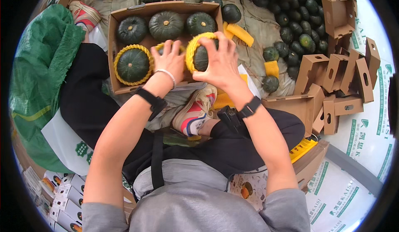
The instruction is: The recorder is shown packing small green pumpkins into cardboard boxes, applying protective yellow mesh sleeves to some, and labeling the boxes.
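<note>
My right hand (219,62) grips a dark green squash (201,59) wrapped in a yellow foam net, over the front right corner of an open cardboard box (112,70). My left hand (170,62) lies over another netted squash (160,48) in the front middle of the box. That hand hides most of it, and whether the fingers grip or only rest there is unclear. At the front left sits a squash (131,64) ringed by a yellow net. Along the back row are three bare squashes (166,24), stems up.
Yellow foam nets (240,34) lie right of the box. Many loose squashes (296,29) are heaped at the upper right. Empty cardboard boxes (336,73) are piled at right. A green woven sack (40,85) is at left, with white printed cartons (67,197) below it.
</note>
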Action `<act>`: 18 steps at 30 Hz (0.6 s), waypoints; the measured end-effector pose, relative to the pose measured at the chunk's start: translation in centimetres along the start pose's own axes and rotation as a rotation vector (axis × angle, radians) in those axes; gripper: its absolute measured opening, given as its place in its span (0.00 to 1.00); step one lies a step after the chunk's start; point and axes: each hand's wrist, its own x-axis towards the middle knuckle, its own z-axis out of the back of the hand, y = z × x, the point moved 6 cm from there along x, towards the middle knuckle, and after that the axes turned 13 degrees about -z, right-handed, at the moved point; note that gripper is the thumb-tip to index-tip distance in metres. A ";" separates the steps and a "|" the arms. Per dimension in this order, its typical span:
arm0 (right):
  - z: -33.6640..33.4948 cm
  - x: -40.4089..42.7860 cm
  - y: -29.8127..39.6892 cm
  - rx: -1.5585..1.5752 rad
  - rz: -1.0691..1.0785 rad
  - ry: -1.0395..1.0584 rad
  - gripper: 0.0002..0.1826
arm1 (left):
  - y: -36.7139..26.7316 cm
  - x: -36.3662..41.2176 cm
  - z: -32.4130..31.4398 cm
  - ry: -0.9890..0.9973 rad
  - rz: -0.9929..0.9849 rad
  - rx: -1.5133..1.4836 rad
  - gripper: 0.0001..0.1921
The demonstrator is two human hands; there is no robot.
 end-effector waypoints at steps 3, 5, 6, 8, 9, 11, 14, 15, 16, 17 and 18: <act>-3.5 0.7 0.6 -0.412 -0.057 0.149 0.46 | 1.1 -2.3 1.0 -0.122 -0.009 -0.081 0.37; -5.5 0.5 1.1 -0.370 -0.018 0.214 0.46 | 1.1 -2.5 0.1 -0.116 -0.001 -0.100 0.41; -5.8 0.1 0.9 -0.266 0.024 0.205 0.45 | 1.4 -3.0 -0.1 -0.182 0.029 -0.141 0.44; -6.0 -0.4 -0.4 -0.108 0.100 0.185 0.43 | 1.6 -3.0 -0.2 -0.252 0.057 -0.176 0.52; -6.0 -0.3 -0.4 -0.110 0.095 0.184 0.43 | 1.8 -2.7 0.6 -0.229 0.078 -0.218 0.51; -6.4 -0.7 0.3 -0.170 0.161 0.160 0.40 | 2.0 -4.0 -0.2 -0.277 0.027 -0.257 0.50; -0.9 4.5 -1.5 0.071 0.175 -0.157 0.14 | 4.2 -8.0 3.2 -0.417 0.028 -0.284 0.43; 1.4 5.9 -4.6 0.224 -0.106 -0.328 0.16 | 5.7 -9.8 4.5 -0.572 0.066 -0.279 0.37; 0.4 7.5 -10.1 0.367 -0.392 -0.226 0.17 | 6.8 -11.0 6.0 -0.617 0.147 -0.178 0.36; -2.5 8.9 -14.9 0.139 -0.601 0.026 0.20 | 8.9 -12.7 5.8 -0.654 0.276 -0.135 0.34; -5.5 9.0 -15.6 0.104 -0.655 0.103 0.21 | 12.1 -15.5 3.7 -0.683 0.429 -0.102 0.31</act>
